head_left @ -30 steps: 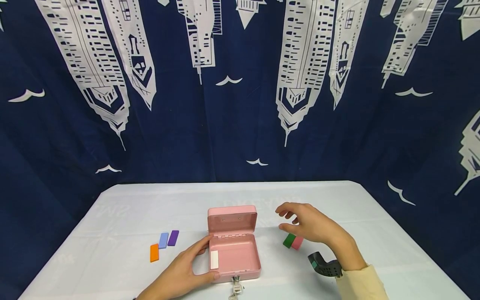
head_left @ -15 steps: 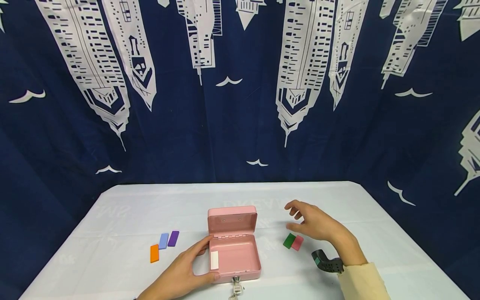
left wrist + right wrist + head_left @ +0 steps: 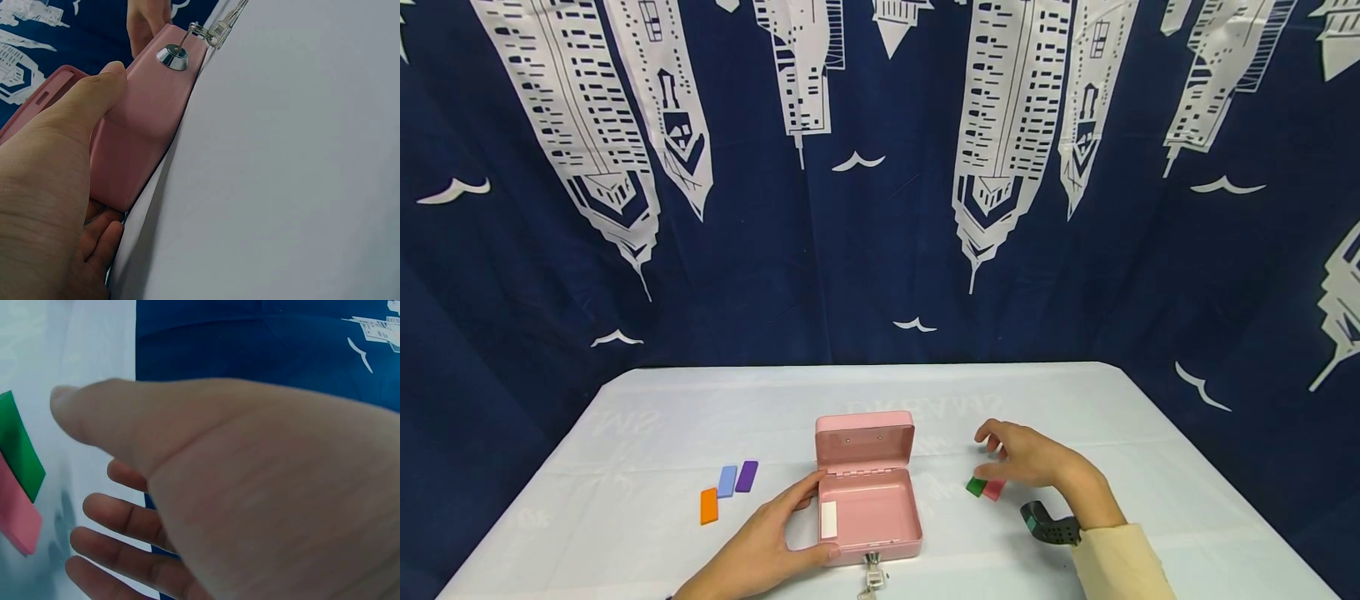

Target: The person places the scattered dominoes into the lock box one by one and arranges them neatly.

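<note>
A pink metal cash box [image 3: 876, 504] stands with its lid [image 3: 865, 440] raised; a white rectangle lies at the left inside it. My left hand [image 3: 767, 533] grips the box's left side, thumb at the front corner and fingers toward the hinge. In the left wrist view the thumb presses on the pink wall near a silver lock [image 3: 173, 57] that has a key in it. My right hand [image 3: 1026, 454] hovers with loosely bent fingers over a green block [image 3: 975, 487] and a pink block [image 3: 993, 490], partly covering both. Its fingers hold nothing in the right wrist view.
Left of the box lie an orange block [image 3: 709, 507], a light blue block [image 3: 727, 482] and a purple block [image 3: 747, 477]. Keys [image 3: 872, 575] hang from the box's front lock. A white cloth covers the table [image 3: 625, 517], and a dark blue printed curtain [image 3: 880, 250] hangs behind.
My right hand first drew back a little to the right, then came down closer to the green and pink blocks. The left hand and the cash box stay where they were.
</note>
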A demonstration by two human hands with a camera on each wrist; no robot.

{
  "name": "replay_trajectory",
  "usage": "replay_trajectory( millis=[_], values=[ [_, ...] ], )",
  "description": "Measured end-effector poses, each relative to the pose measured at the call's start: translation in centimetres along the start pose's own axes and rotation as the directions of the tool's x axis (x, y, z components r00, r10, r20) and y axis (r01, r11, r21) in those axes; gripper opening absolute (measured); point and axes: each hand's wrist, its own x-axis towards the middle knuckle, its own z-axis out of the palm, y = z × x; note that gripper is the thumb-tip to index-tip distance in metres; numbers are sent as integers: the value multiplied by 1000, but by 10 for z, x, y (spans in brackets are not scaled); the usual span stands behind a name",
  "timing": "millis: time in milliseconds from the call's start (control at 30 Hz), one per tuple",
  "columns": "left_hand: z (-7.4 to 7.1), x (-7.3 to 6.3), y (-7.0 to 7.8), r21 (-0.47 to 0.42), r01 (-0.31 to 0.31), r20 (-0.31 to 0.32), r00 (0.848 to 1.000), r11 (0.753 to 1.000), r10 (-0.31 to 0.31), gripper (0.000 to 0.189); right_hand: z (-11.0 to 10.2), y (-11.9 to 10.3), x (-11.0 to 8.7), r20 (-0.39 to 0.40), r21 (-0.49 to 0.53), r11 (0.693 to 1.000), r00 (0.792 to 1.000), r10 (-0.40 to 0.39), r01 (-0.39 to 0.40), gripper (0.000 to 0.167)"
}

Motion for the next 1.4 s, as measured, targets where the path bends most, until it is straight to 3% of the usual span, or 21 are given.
replay_trajectory(
  millis=[333,600,1067,1400],
  values=[
    [-1,0,0,-6,-5,-1,1000,1000,5,92,5,3,1,54,-16,996,995,83,-82,47],
    [0,0,0,-14,-27,-14,1000,1000,27,93,5,5,-3,62,-76,993,994,93,-89,46],
    [0,0,-1,-18,-16,-13,1000,1000,16,94,6,5,-4,74,-102,979,980,186,-178,46],
    [-1,0,1,-21,9,0,1000,1000,-9,94,7,2,-5,62,-108,978,981,183,-176,41]
  ],
)
